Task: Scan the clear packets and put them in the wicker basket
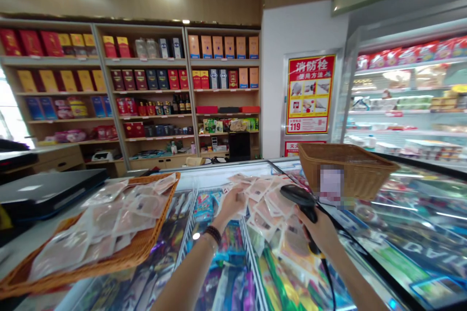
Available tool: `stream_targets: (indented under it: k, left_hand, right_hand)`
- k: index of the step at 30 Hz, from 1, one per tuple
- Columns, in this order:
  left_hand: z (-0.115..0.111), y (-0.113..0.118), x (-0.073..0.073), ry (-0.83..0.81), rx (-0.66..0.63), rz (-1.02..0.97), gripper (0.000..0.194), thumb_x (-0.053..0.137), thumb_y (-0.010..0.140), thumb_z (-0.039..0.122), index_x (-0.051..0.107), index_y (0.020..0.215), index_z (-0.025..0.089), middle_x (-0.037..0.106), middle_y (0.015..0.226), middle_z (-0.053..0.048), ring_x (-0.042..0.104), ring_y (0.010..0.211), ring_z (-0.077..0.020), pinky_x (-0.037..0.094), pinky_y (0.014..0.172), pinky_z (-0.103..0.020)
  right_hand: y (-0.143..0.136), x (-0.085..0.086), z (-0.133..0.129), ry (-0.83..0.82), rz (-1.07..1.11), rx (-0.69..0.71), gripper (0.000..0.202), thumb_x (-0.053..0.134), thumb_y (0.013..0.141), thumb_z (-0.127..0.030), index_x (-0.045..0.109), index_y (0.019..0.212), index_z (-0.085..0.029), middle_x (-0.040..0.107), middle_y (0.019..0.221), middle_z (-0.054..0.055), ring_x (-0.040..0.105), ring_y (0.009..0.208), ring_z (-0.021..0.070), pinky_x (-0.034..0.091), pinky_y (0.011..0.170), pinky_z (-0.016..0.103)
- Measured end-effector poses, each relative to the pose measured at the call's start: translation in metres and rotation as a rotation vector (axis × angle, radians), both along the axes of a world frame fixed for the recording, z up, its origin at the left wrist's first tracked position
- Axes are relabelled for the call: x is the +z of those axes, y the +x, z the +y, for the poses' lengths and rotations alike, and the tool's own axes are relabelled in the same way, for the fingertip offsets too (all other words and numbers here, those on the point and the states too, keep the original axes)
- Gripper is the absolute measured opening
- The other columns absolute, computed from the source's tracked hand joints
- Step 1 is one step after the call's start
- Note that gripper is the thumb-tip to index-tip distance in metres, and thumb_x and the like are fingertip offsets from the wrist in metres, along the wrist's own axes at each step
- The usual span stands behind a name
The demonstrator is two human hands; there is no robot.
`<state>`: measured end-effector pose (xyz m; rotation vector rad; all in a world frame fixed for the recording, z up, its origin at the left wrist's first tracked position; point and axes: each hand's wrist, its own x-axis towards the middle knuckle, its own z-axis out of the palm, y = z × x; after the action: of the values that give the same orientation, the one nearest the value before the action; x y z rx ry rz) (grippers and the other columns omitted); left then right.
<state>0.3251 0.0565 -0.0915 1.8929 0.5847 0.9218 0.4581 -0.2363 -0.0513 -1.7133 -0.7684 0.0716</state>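
My right hand (316, 226) is wrapped round the handle of a black handheld barcode scanner (297, 195), whose cable hangs down beside the wrist. The scanner head is over a pile of flat, clear-wrapped packets (270, 204) on the glass freezer top. At the left edge of this pile, my left hand (232, 202) has its fingers bent around the edge of one packet; the fingertips are partly hidden. A dark beaded bracelet (213, 234) circles the left wrist. More of the same packets (105, 218) lie in a shallow orange wicker basket (153, 243) to the left.
A deeper brown wicker basket (350, 167) stands behind the scanner at the right. Frozen goods in wire baskets (251, 257) show through the glass. A dark flat device (51, 192) sits at far left. Shelves of boxes (156, 77) and a lit chiller (408, 102) stand behind.
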Motion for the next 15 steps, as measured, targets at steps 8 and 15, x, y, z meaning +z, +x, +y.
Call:
stream_targets:
  k: [8, 15]
  left_hand:
    - [0.004, -0.101, 0.023, 0.128, 0.070, 0.051, 0.032, 0.069, 0.081, 0.009, 0.080, 0.109, 0.020, 0.079, 0.123, -0.011, 0.072, 0.118, -0.0272, 0.054, 0.111, -0.043]
    - [0.028, -0.218, 0.055, 0.248, 0.466, 0.041, 0.037, 0.068, 0.083, 0.014, 0.074, 0.119, 0.017, 0.073, 0.124, -0.015, 0.069, 0.119, -0.0288, 0.051, 0.111, -0.047]
  right_hand:
    - [-0.053, 0.022, 0.055, 0.005, 0.020, 0.210, 0.048, 0.067, 0.077, -0.072, 0.056, 0.068, -0.026, 0.055, 0.041, -0.001, 0.053, 0.036, 0.0172, 0.042, 0.042, 0.029]
    - [-0.130, 0.031, 0.115, 0.081, 0.048, 0.392, 0.050, 0.068, 0.075, -0.074, 0.056, 0.070, -0.025, 0.052, 0.041, -0.003, 0.050, 0.034, 0.0162, 0.039, 0.040, 0.029]
